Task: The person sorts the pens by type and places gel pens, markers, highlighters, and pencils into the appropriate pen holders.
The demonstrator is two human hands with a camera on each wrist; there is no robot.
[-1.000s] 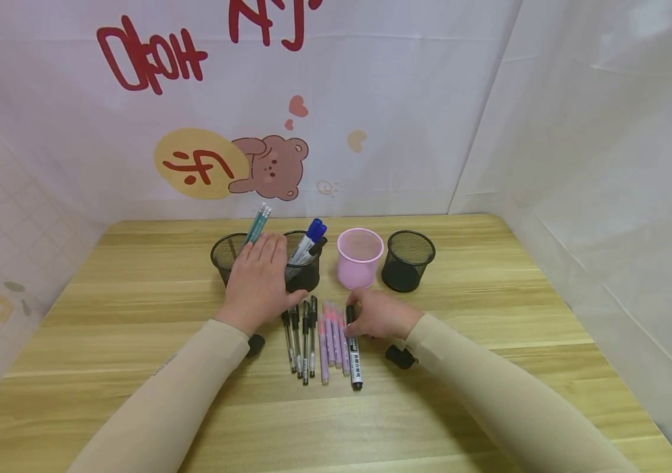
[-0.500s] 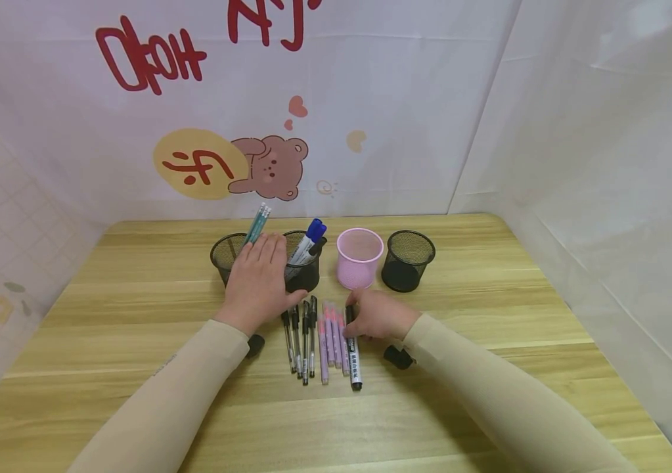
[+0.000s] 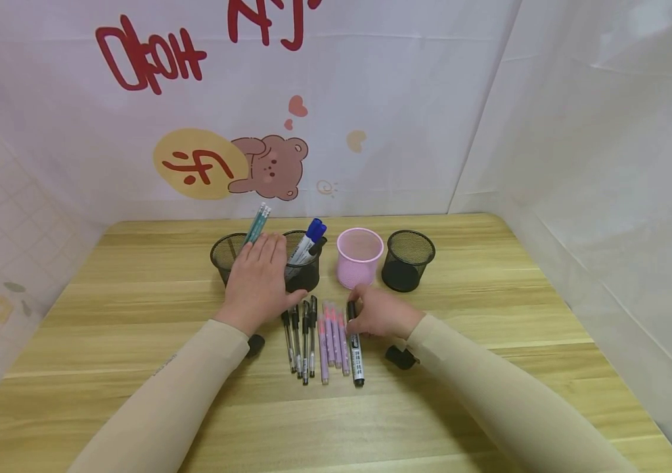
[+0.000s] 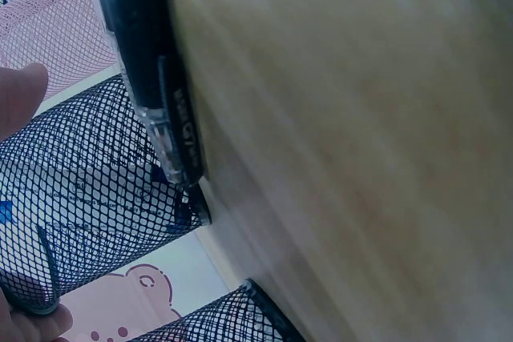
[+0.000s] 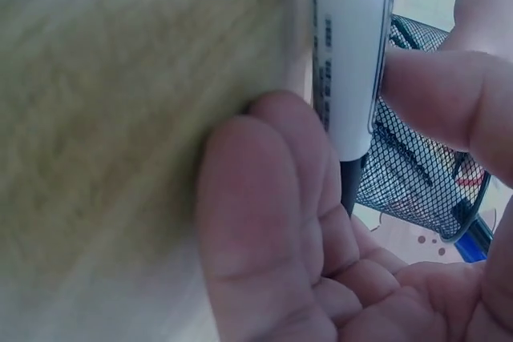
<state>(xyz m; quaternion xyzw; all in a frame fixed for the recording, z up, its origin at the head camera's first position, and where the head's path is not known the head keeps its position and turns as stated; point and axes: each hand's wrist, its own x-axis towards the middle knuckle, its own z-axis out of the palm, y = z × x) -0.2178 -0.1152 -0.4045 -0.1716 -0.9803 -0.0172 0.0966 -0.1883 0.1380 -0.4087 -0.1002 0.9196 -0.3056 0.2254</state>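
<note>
In the head view, my left hand (image 3: 255,282) lies with fingers stretched over the black mesh pen cups at the left. Its fingertips touch the rim of the second cup (image 4: 80,190). That cup (image 3: 306,276) holds blue-capped markers (image 3: 310,242) and a black-capped one; the leftmost cup (image 3: 221,253) holds teal pencils (image 3: 257,223). My right hand (image 3: 384,314) pinches a black-capped whiteboard marker (image 3: 356,361) lying on the table. In the right wrist view, thumb and fingers stand on either side of the white marker barrel (image 5: 349,62).
Left of the marker lie several purple highlighters (image 3: 332,341) and several black gel pens (image 3: 305,341). A pink mesh cup (image 3: 359,272) and another black mesh cup (image 3: 404,269) stand behind on the wooden table (image 3: 288,427). A printed cloth (image 3: 395,98) hangs at the back.
The marker has turned on its axis, and its lower end has shifted slightly right, away from the highlighters. My right hand has moved very little; my left hand stays put.
</note>
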